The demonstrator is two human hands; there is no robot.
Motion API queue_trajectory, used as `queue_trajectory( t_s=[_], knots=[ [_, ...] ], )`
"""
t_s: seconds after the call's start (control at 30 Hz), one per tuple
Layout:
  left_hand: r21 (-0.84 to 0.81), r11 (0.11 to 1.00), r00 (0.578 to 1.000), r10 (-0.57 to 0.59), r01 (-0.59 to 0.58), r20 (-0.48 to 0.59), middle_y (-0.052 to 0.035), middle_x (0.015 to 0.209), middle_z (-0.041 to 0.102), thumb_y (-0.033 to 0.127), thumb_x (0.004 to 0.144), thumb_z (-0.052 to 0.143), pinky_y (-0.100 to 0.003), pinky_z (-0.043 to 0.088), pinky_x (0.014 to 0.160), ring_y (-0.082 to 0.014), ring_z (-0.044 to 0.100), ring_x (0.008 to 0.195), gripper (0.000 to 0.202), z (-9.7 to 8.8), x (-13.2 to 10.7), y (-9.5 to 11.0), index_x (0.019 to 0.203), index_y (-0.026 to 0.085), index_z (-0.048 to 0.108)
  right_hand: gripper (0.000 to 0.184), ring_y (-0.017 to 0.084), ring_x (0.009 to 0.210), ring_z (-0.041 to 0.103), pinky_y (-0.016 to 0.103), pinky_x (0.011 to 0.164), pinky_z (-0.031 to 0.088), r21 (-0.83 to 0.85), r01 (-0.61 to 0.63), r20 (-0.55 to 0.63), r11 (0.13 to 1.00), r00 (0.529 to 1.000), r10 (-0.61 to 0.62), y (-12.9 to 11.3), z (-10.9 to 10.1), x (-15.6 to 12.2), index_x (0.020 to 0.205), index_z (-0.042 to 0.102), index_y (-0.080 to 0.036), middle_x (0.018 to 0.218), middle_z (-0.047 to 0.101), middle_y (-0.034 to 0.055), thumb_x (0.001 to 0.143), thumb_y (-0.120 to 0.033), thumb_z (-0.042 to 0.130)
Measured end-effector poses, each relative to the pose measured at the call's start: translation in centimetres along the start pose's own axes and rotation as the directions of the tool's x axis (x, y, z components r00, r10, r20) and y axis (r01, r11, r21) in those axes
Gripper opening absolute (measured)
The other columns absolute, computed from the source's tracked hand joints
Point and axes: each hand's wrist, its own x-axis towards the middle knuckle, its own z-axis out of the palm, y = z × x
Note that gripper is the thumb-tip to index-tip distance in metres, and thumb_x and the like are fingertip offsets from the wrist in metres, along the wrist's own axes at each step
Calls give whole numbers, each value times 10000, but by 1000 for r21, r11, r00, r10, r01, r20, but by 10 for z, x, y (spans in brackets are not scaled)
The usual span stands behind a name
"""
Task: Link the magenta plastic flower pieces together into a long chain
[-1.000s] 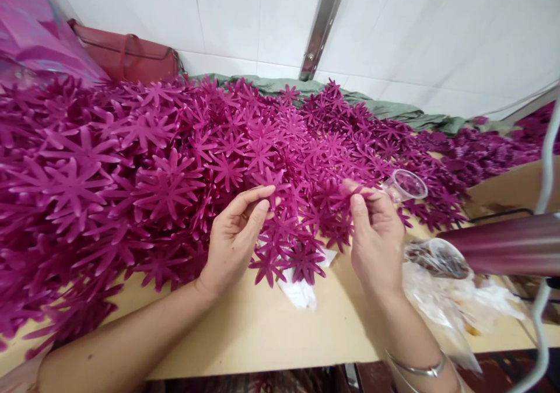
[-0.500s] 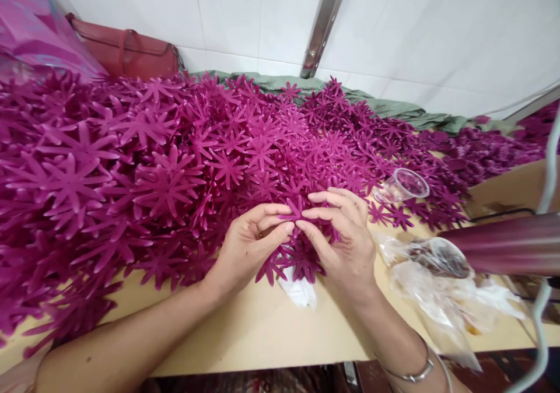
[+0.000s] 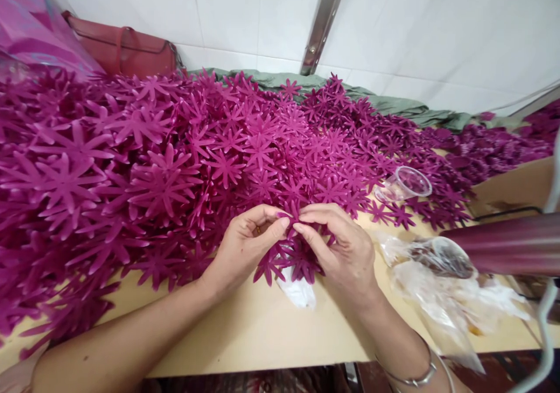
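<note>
Between my two hands is a small magenta flower-shaped piece (image 3: 293, 221) with narrow petals. My left hand (image 3: 251, 238) pinches its left side between thumb and index finger. On the other side, the thumb and fingers of my right hand (image 3: 343, 247) close on its right petals. Behind and left of the hands spreads a big heap of like magenta flower pieces (image 3: 166, 183). A few darker ones (image 3: 301, 265) lie just under my hands, beside a crumpled white scrap (image 3: 298, 291). The fingers partly cover the held piece.
A clear plastic cup (image 3: 406, 183) lies tipped on the right. Near it are crumpled clear plastic bags (image 3: 437, 288) and a blurred purple cylinder (image 3: 503, 244). A red handbag (image 3: 120, 46) and green cloth (image 3: 371, 101) lie along the tiled wall. The pale tabletop (image 3: 245, 334) ends in front.
My fingers have drawn in closer around the flower piece, covering more of its petals. My right hand's spread fingers have folded together. The heap looks unchanged.
</note>
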Motion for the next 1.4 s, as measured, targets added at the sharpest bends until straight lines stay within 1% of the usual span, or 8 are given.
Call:
queue_trajectory(
  t_s=[0.2, 0.47, 0.67, 0.77, 0.93, 1.17, 1.27, 1.4],
  knots=[
    [-4, 1000, 1000, 10, -10, 13, 15, 726, 640, 326, 848, 765, -210, 474, 659, -100, 564, 666, 179, 1, -1, 2, 811, 165, 695, 85, 195, 903, 710, 352, 838, 550, 88, -124, 31, 988, 992, 122, -3, 1, -2, 923, 706, -262, 960, 761, 29, 958, -213, 645],
    [-1, 1000, 996, 16, -16, 85, 11, 761, 674, 314, 898, 723, -219, 503, 733, -104, 608, 711, 168, -2, 0, 2, 809, 172, 705, 135, 166, 776, 649, 297, 739, 522, 276, -335, 138, 901, 941, 308, -4, -3, 0, 884, 673, -234, 850, 691, 16, 980, -314, 623],
    [0, 999, 995, 32, -32, 90, 0, 807, 675, 348, 911, 709, -209, 478, 677, -103, 586, 695, 173, -6, -1, -2, 876, 180, 686, 170, 158, 746, 609, 276, 703, 497, 305, -400, 91, 864, 916, 392, 0, -5, 3, 856, 659, -222, 810, 669, 11, 963, -353, 644],
    [12, 998, 997, 57, -57, 48, 12, 789, 652, 344, 914, 703, -200, 466, 671, -95, 567, 688, 179, -5, -1, -2, 853, 181, 661, 129, 173, 830, 645, 298, 782, 525, 338, -379, 58, 861, 922, 383, 0, -4, 3, 900, 667, -229, 885, 698, 25, 960, -341, 646],
    [37, 995, 996, 88, -89, 23, 11, 761, 640, 306, 890, 715, -198, 448, 658, -94, 549, 686, 163, -1, -1, -1, 833, 165, 658, 74, 202, 973, 661, 346, 907, 518, 226, -199, 19, 953, 980, 200, -2, 3, 1, 920, 691, -249, 998, 695, 37, 875, -253, 749],
    [52, 996, 997, 76, -76, 6, 16, 773, 629, 287, 909, 683, -202, 430, 640, -86, 521, 660, 137, -2, -1, 0, 850, 170, 643, 84, 167, 884, 644, 293, 840, 510, 391, -390, 134, 834, 920, 368, 2, 2, 3, 889, 655, -232, 922, 688, 20, 956, -283, 647],
    [60, 994, 996, 89, -88, -17, 14, 785, 637, 282, 905, 691, -201, 433, 645, -90, 535, 676, 130, -2, 0, -2, 847, 174, 648, 65, 173, 946, 650, 298, 890, 508, 431, -366, 101, 825, 928, 359, 3, 5, 2, 892, 658, -235, 978, 691, 24, 930, -279, 686],
    [92, 987, 991, 132, -130, -15, 7, 776, 653, 263, 895, 699, -208, 451, 668, -102, 565, 704, 107, -1, 2, -4, 856, 165, 681, 49, 177, 967, 655, 308, 917, 499, 381, -354, 100, 854, 934, 343, 5, 11, -2, 955, 689, -249, 1002, 696, 23, 915, -266, 710]
  ],
)
